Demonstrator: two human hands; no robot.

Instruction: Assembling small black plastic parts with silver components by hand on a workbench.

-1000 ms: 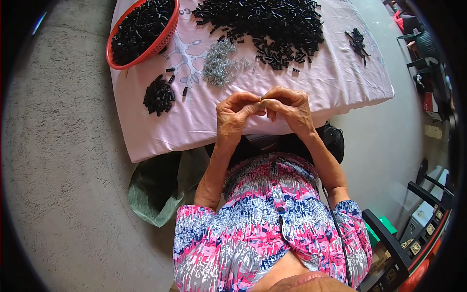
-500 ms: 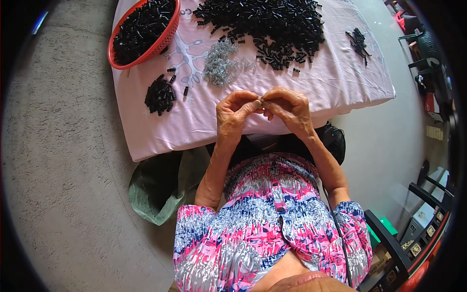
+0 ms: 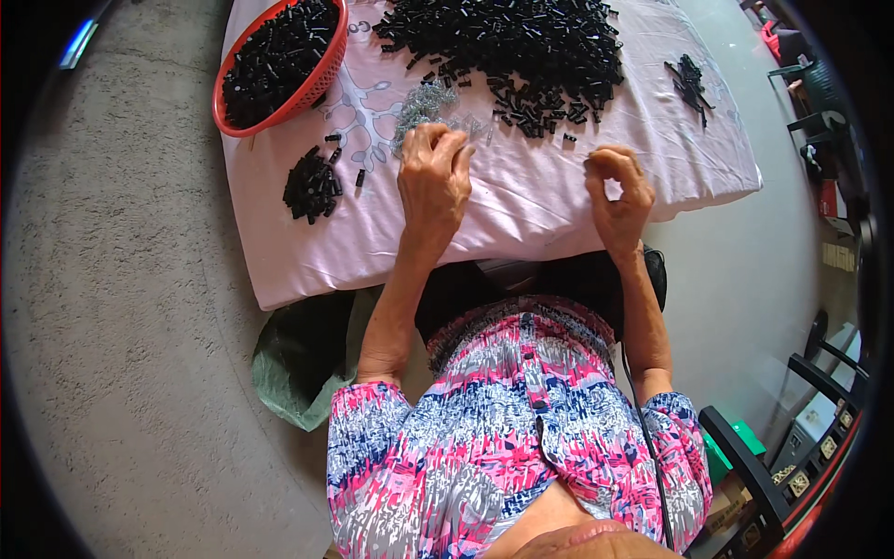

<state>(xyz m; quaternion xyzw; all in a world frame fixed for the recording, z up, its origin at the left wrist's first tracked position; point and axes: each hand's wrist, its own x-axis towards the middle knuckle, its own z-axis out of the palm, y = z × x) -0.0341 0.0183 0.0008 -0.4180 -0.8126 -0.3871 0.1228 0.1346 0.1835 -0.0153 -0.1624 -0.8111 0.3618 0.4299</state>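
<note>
My left hand [image 3: 433, 182] is at the near edge of a pile of small clear, silvery pieces [image 3: 430, 96]. Its fingers are curled down, and whatever lies at their tips is hidden. To the right, above the front of the pink cloth, my right hand [image 3: 620, 197] has thumb and forefinger bent into a ring with the tips together. Anything pinched there is too small to make out. A big heap of short black tube-like parts [image 3: 521, 47] spreads beyond the hands. Left of my left hand lies a smaller pile of black parts [image 3: 313, 186].
A red plastic basket [image 3: 326, 82] full of black parts stands at the table's far left. A few thin black pieces [image 3: 689, 84] lie at the right. Below the pink-covered table [image 3: 372, 265] hangs a green bag [image 3: 284, 377]. A dark wooden chair [image 3: 745, 461] is at the lower right.
My hands were together, pinching something small at the table's front. They have parted: the left went forward and left to the clear pieces, the right moved off to the right.
</note>
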